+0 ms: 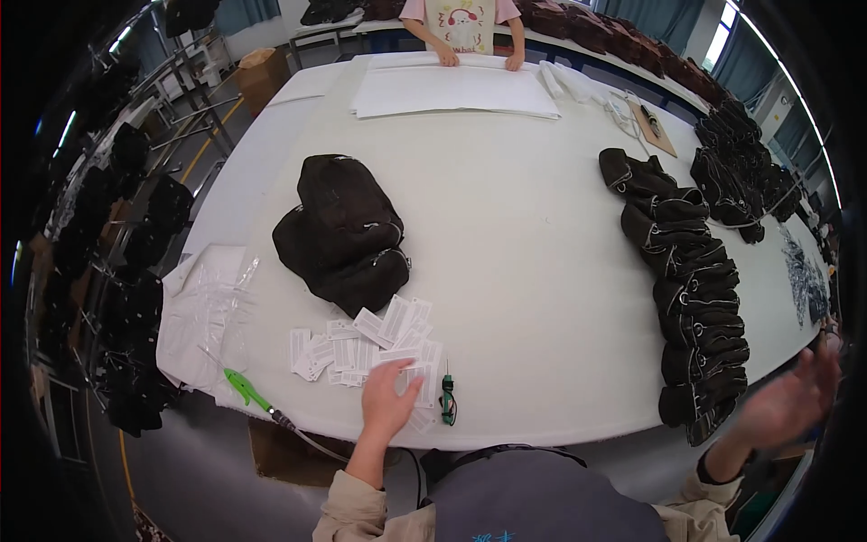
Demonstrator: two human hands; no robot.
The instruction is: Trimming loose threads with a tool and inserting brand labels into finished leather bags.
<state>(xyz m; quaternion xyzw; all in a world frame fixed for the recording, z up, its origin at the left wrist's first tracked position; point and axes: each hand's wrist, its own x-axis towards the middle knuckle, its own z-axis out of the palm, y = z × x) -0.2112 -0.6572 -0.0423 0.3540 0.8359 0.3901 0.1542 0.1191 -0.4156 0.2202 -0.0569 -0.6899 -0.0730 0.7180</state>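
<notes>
My left hand (pixel 390 394) rests over a scattered pile of white printed tags (pixel 345 352), fingers curved and apart on them. Just right of it lies a small green-handled tool (pixel 448 399); to the left, a green tagging gun (pixel 246 388) with a hose attached. Dark backpacks (pixel 334 239) are stacked beyond the tags. My right hand (pixel 784 402), blurred and raised at the table's right edge, has its fingers extended with nothing visible in them. Near it stands a long row of dark bags (pixel 700 334) with pale zippers.
The white table (pixel 519 271) carries clear plastic sheeting (pixel 203 316) at left. Across it, a person's hands (pixel 448 56) touch white sheets (pixel 456 95). A cardboard board with tools (pixel 659 135) lies at back right. Racks of black bags (pixel 135 298) stand left.
</notes>
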